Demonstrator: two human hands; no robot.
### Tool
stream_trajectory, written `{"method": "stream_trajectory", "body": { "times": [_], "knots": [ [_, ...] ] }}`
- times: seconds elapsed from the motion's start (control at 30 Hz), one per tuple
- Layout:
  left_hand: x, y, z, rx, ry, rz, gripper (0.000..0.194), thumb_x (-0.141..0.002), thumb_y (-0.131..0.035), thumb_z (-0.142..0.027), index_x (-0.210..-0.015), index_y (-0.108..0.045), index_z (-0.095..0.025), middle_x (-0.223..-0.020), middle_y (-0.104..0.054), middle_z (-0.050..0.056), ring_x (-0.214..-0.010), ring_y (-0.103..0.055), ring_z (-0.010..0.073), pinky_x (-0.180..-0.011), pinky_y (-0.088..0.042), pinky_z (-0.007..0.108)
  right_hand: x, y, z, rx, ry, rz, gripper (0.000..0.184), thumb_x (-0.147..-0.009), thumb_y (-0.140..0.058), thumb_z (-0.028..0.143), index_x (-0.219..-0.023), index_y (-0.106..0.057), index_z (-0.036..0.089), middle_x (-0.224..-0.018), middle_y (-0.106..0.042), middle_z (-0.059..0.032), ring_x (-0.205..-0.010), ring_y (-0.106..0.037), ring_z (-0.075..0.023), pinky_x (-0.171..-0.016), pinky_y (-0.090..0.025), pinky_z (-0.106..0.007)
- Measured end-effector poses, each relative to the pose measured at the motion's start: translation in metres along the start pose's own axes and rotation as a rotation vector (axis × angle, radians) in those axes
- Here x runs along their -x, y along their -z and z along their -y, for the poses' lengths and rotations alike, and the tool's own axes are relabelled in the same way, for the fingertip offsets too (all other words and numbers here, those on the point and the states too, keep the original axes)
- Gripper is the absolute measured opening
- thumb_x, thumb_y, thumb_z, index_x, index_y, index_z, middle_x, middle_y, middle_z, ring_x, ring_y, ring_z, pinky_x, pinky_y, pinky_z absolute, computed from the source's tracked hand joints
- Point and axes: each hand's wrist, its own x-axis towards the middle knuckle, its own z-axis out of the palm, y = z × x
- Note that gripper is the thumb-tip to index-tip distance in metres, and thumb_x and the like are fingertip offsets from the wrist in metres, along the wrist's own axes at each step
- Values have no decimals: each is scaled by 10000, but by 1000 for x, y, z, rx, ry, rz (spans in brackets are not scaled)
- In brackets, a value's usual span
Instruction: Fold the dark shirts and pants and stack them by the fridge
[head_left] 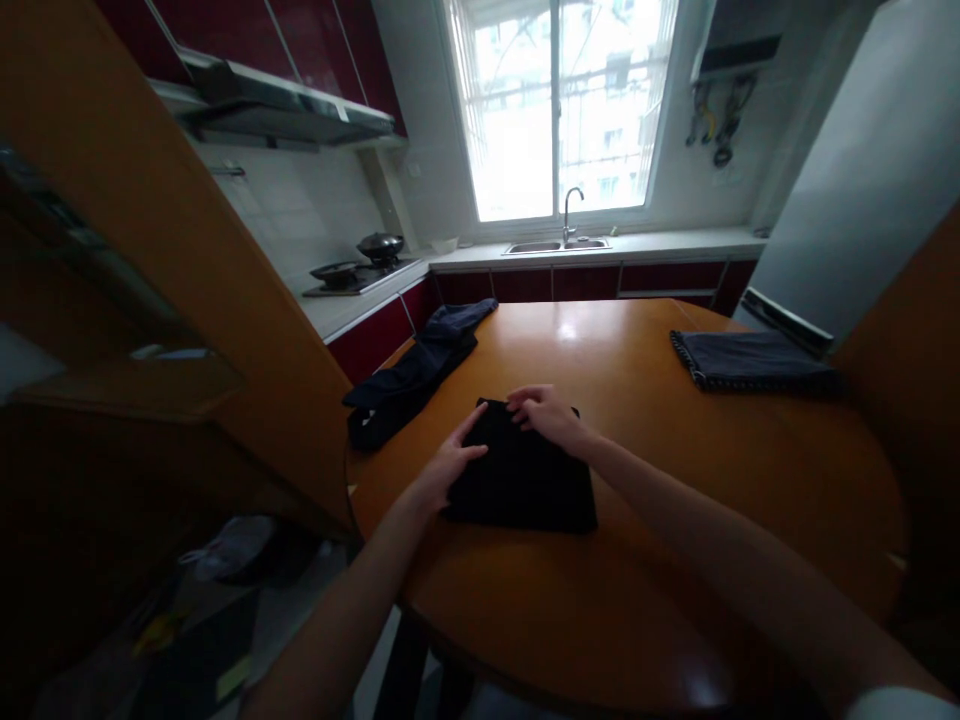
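Observation:
A black piece of cloth (525,485), folded into a rough rectangle, lies flat on the wooden table (637,590) in front of me. Along its left edge rests my left hand (452,458), thumb and fingers apart. My right hand (546,412) reaches over the cloth's far edge, fingers loosely bent and spread, touching or just above the fabric. What kind of garment the cloth is, I cannot make out.
Dark blue trousers (427,360) lie loosely along the table's left edge. A folded dark cloth with a trimmed border (757,362) sits at the right. Beyond are a counter with a sink (559,246) and a stove with pans (381,248); a fridge (847,170) stands right.

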Motion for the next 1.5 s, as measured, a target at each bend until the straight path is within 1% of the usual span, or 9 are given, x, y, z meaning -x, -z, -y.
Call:
{"method": "stream_trajectory", "body": {
  "times": [0.1,0.23,0.47,0.87,1.03,1.13,1.23,1.33,1.5],
  "knots": [
    [-1,4,6,-3,17,25,913,-738,-721,-104,-1543,-360,-339,-1290,-669,53,-964,-719,211,-810,-585,301,-19,38,-21,409,198,-190,210,-872,-538,236,-977,-715,196,-1031,-722,-90,-969,-653,-198,-868,-495,-298],
    [2,4,2,2,-11,4,893,-728,-731,-82,-1531,-399,-286,-1329,-645,76,-996,-707,203,-818,-583,278,-30,60,-40,507,190,-57,319,-888,-539,382,-719,-698,163,-705,-664,-42,-700,-609,-179,-642,-445,-257],
    [3,19,0,5,14,-5,897,-707,-737,-53,-1521,-416,-252,-1376,-610,107,-964,-710,190,-799,-585,272,-34,42,-44,630,227,99,362,-897,-565,424,-682,-702,167,-651,-643,-13,-633,-564,-148,-591,-380,-242],
    [-5,39,6,-67,126,15,1000,-638,-863,-184,-1524,-404,-264,-1421,-586,101,-1069,-701,246,-825,-589,275,-18,25,-28,936,135,-29,299,-908,-600,459,-961,-769,219,-988,-764,-90,-903,-682,-223,-768,-476,-283],
    [-23,61,-3,-421,-73,-112,806,-724,-806,-357,-1461,-500,-239,-1482,-516,124,-1254,-593,325,-1020,-519,418,-20,20,-28,996,82,-97,325,-893,-610,504,-962,-770,229,-1004,-767,-93,-942,-694,-238,-802,-496,-300],
    [-36,40,-12,-908,-356,-337,583,-850,-639,-369,-1388,-569,-156,-1506,-470,143,-1376,-469,339,-1159,-369,471,-18,18,-29,1000,70,-105,337,-894,-598,517,-971,-767,236,-1009,-768,-93,-959,-698,-241,-813,-499,-303],
    [-50,-7,-7,-1238,-581,-101,502,-967,-422,-318,-1420,-524,-128,-1523,-459,128,-1434,-398,265,-1218,-265,410,-16,18,-29,1005,60,-104,344,-903,-583,502,-982,-763,220,-1019,-765,-117,-971,-703,-255,-822,-495,-314],
    [-61,-46,15,-1369,-559,137,582,-1004,-366,-364,-1523,-355,-100,-1586,-356,173,-1478,-320,266,-1203,-266,440,-15,17,-30,1016,52,-122,335,-946,-517,421,-976,-762,195,-1017,-762,-149,-965,-710,-258,-826,-486,-318],
    [-62,-51,45,-1492,-519,74,739,-1009,-353,-517,-1584,-178,-86,-1629,-221,206,-1518,-198,301,-1196,-216,516,-14,16,-38,986,73,-174,304,-934,-525,414,-928,-760,221,-982,-767,-116,-945,-703,-238,-817,-474,-305]
  ]
}}
